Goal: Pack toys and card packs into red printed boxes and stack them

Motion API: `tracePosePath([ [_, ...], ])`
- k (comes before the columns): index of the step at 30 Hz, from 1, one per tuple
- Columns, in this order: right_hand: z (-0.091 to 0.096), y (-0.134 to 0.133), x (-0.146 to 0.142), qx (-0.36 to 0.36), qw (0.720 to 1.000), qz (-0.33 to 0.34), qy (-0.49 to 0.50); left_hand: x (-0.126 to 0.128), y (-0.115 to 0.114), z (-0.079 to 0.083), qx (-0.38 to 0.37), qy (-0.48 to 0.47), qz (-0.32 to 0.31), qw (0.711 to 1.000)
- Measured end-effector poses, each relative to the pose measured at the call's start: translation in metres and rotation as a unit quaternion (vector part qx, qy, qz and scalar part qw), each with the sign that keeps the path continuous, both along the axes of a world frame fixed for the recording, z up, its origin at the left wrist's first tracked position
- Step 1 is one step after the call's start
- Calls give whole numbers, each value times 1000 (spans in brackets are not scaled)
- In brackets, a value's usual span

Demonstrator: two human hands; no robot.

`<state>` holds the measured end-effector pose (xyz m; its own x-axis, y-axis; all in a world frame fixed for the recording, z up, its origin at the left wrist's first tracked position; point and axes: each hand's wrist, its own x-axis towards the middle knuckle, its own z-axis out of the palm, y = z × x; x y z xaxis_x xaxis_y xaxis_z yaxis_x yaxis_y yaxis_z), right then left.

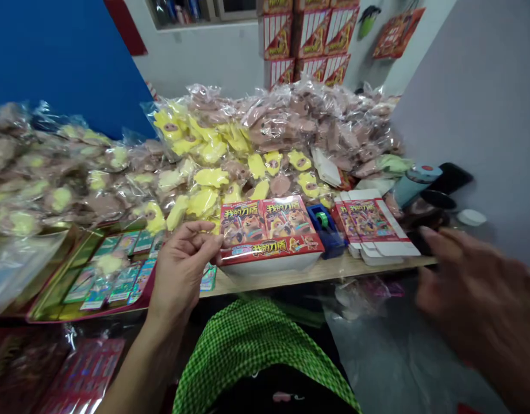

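Observation:
A red and white display box (pixel 271 259) sits at the table's front edge. It is filled with two red packs (pixel 241 224) printed with a cartoon animal. My left hand (pixel 183 259) has its thumb and fingers closed on the box's left end. My right hand (pixel 476 293) is off to the right, past the table edge and apart from the box. Motion smears it, so its fingers cannot be read. Just right of the box stands a blue tape dispenser (pixel 327 230) with green tape. Beyond it lies a flattened red and white carton (pixel 372 221).
Bagged yellow (pixel 208 178) and brown soft toys (pixel 291 118) pile across the back. A gold tray (pixel 53 287) with several card packs lies left. A light blue tumbler (pixel 415 184) stands right. Stacked red boxes (pixel 314 34) rise behind. A green checked cloth (pixel 248 345) covers my lap.

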<state>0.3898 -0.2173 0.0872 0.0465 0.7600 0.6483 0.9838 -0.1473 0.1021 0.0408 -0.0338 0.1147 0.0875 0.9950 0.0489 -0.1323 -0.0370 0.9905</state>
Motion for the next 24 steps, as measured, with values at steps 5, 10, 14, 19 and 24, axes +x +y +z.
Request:
tracePosePath([
  [5, 14, 57, -74, 1, 974, 224, 7, 2, -1, 1, -2, -33, -19, 999],
  [10, 14, 85, -88, 16, 947, 302, 109, -11, -2, 2, -20, -17, -76, 997],
  [14, 21, 93, -80, -39, 923, 326, 199, -34, 3, -2, -7, 6, -147, 989],
  [19, 26, 95, -72, -98, 884, 333, 314, -54, 6, -7, 128, 122, -215, 961],
  [24, 17, 90, -65, -138, 807, 279, 502, -47, 6, -9, 271, 204, -114, 934],
])
